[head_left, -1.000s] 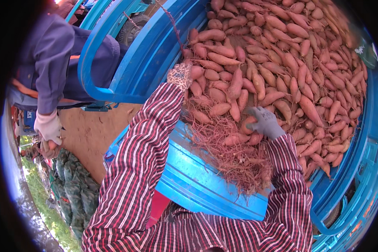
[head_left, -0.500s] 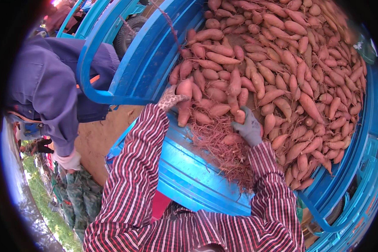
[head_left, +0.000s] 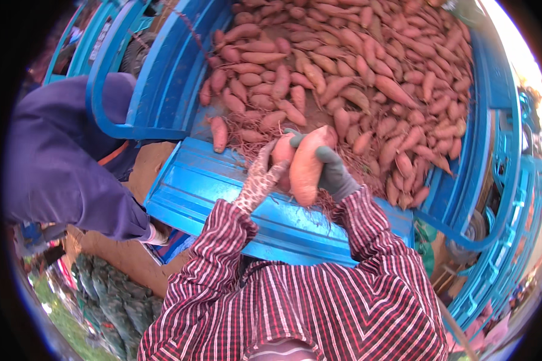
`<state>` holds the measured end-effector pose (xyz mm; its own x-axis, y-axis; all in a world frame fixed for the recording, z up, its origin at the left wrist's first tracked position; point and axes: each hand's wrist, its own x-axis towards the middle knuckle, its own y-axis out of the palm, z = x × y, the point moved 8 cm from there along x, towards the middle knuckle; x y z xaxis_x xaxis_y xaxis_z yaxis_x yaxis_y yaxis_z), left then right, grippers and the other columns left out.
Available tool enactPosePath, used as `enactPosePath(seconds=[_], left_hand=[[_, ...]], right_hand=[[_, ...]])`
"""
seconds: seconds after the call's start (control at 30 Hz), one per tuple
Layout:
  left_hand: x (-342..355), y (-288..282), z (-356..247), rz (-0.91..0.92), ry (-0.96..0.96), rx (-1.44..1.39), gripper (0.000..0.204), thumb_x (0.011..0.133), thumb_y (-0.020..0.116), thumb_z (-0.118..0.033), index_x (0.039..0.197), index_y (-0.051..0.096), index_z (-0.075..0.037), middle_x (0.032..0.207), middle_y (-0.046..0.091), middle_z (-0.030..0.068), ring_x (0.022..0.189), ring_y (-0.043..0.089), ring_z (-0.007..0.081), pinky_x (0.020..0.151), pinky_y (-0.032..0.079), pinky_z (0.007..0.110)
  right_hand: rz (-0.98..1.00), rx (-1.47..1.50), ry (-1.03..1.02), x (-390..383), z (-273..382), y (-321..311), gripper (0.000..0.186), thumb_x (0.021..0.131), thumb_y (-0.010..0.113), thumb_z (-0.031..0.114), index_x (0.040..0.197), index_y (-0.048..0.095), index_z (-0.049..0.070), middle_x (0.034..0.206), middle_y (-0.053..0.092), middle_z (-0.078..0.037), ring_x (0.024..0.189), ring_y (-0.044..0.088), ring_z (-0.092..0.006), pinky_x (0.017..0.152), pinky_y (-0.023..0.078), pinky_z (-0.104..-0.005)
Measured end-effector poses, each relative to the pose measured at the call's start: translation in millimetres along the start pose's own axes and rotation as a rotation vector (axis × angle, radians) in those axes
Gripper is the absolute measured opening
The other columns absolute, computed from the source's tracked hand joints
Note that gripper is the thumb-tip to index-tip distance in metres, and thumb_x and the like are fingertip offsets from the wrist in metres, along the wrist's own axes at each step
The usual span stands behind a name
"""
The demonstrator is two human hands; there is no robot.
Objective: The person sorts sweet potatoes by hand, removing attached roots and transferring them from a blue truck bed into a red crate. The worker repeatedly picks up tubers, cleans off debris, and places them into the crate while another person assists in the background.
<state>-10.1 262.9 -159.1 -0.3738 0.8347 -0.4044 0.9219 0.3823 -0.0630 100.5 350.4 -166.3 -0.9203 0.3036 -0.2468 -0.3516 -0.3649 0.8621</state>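
Both my hands are close together above the near edge of the blue truck bed point(head_left: 223, 186). My left hand point(head_left: 256, 182), in a spotted glove, is closed on a reddish sweet potato point(head_left: 282, 151). Right beside it, my right hand point(head_left: 336, 173), in a grey glove, wraps round a larger, paler sweet potato point(head_left: 307, 171), with grey fingertips showing on its far side. The larger one partly covers the other. Under and behind my hands lie thin loose roots point(head_left: 247, 144) and a big heap of sweet potatoes point(head_left: 397, 90). One sweet potato point(head_left: 219, 134) lies apart at the left.
A blue side rail point(head_left: 111, 129) curves up at the left, and another point(head_left: 476, 243) at the right. Another person in dark blue clothes point(head_left: 66, 150) bends at the left. Dark green sacks point(head_left: 111, 295) lie on the ground behind that person.
My hands have come together toward me, each with a sweet potato lifted from the heap. The view has shifted, and the other person has bent lower.
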Motion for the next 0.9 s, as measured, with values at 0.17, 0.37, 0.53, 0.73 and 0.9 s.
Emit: enactPosePath(seconds=[0.17,0.37,0.53,0.73,0.9], left_hand=[[-42.8,53.6,-26.2,0.260,0.032,0.260,0.058,0.097,0.060,-0.020,0.147,0.038,-0.004,0.128,0.058,0.0175,0.117,0.058,0.0245,0.099,0.047,0.037],[-100.1,78.8,18.9,0.622,0.150,0.724,0.058,0.087,0.069,-0.024,0.139,0.050,-0.007,0.123,0.063,0.0186,0.110,0.061,0.0311,0.096,0.048,0.042],[-135.2,47.8,74.5,0.770,0.299,1.060,0.051,0.084,0.072,-0.026,0.129,0.059,-0.006,0.120,0.064,0.0178,0.113,0.058,0.0360,0.100,0.043,0.048],[-134.9,48.1,72.9,0.772,0.311,1.001,0.050,0.087,0.071,-0.025,0.132,0.058,-0.007,0.124,0.062,0.0184,0.119,0.056,0.0366,0.104,0.042,0.047],[-130.8,61.4,74.2,0.781,0.251,0.994,0.051,0.087,0.070,-0.025,0.132,0.058,-0.007,0.126,0.062,0.0191,0.119,0.056,0.0375,0.103,0.042,0.048]], right_hand=[[-0.191,0.063,-0.321,-60.2,-1.1,-28.5,0.068,0.088,0.058,0.058,0.120,0.061,-0.001,0.124,0.062,-0.018,0.115,0.058,-0.0276,0.105,0.044,-0.0395],[-0.415,-0.164,-0.406,-240.6,30.1,-53.2,0.066,0.090,0.050,0.065,0.103,0.066,0.003,0.119,0.064,-0.024,0.105,0.061,-0.0360,0.097,0.048,-0.0451],[-1.173,-0.298,-0.146,-441.3,5.1,-69.0,0.042,0.092,0.059,0.046,0.096,0.065,0.005,0.102,0.067,-0.017,0.090,0.065,-0.0284,0.077,0.053,-0.0384],[-1.521,-0.098,0.123,-605.4,-132.6,-74.8,0.044,0.092,0.060,0.046,0.098,0.065,0.003,0.097,0.067,-0.013,0.088,0.066,-0.0267,0.075,0.054,-0.0367],[-1.622,-0.486,0.582,-703.6,-262.7,-128.3,0.045,0.092,0.060,0.046,0.099,0.065,0.002,0.094,0.067,-0.011,0.086,0.066,-0.0253,0.072,0.055,-0.0353]])
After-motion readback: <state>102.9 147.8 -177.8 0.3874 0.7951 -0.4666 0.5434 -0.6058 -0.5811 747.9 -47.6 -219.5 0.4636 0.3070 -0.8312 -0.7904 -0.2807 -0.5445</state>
